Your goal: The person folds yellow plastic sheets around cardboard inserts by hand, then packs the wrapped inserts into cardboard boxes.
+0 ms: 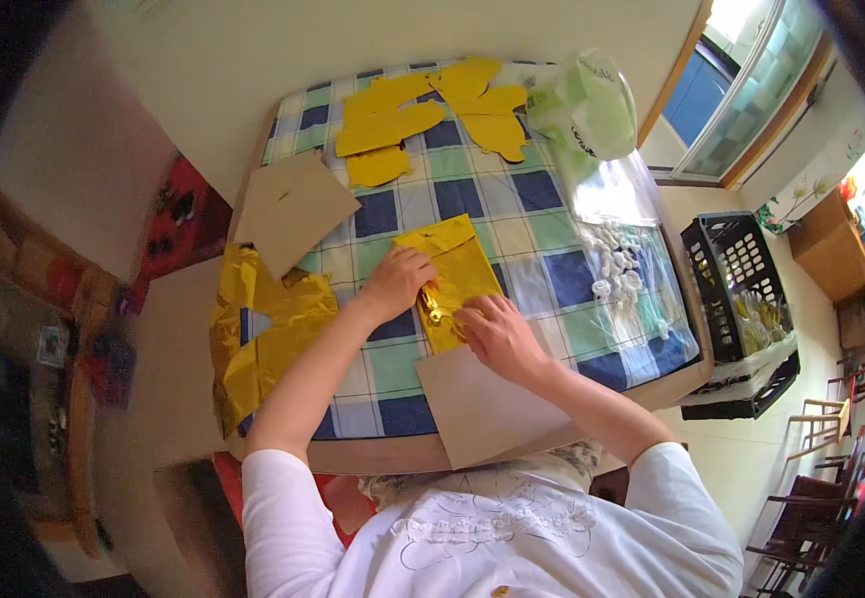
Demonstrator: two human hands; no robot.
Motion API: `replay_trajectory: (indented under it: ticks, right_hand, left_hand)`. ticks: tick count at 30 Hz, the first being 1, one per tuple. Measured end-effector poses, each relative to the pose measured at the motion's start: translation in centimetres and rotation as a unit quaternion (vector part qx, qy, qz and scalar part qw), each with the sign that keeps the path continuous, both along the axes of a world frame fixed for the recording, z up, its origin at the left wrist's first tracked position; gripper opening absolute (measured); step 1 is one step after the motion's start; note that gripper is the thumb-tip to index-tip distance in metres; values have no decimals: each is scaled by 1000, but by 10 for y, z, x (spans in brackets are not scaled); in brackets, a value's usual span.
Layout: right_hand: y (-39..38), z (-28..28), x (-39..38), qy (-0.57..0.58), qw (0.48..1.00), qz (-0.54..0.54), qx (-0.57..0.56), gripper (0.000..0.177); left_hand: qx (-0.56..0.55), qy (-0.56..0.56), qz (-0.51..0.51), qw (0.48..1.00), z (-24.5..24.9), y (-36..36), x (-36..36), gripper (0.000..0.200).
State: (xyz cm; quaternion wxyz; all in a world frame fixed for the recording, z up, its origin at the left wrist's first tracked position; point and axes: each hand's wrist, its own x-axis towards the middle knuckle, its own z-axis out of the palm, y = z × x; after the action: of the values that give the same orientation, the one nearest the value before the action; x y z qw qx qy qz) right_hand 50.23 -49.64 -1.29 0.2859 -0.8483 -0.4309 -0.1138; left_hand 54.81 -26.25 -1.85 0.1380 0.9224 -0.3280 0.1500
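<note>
A gold foil sheet (460, 261), shiny and folded into a rough rectangle, lies on the checked cloth in front of me. My left hand (394, 286) is at its left edge, with fingers curled together on the foil. On the lower right part, my right hand (500, 337) has its fingers bent and pressed together at the foil. A crumpled, glossy fold of foil (436, 312) shows between the hands. Below them, a beige card (482, 409) reaches over the table's near edge, partly under my right forearm.
Several gold cut-out shapes (392, 128) lie at the back. Left are another beige card (298, 211) and a large cut gold foil piece (278, 344). A green-white plastic bag (592, 105) and white rosettes (614, 267) lie right. A black crate (726, 264) stands beside the table.
</note>
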Motion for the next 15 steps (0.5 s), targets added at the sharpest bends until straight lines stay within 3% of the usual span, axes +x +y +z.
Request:
replay_trajectory:
  ticks: [6, 15]
  right_hand:
    - [36, 2, 13, 44, 996, -56, -44, 51]
    - [57, -23, 34, 65, 988, -136, -22, 26]
  left_hand:
    - [26, 36, 0, 999, 12, -3, 4, 13]
    - [96, 69, 6, 993, 17, -6, 13, 24]
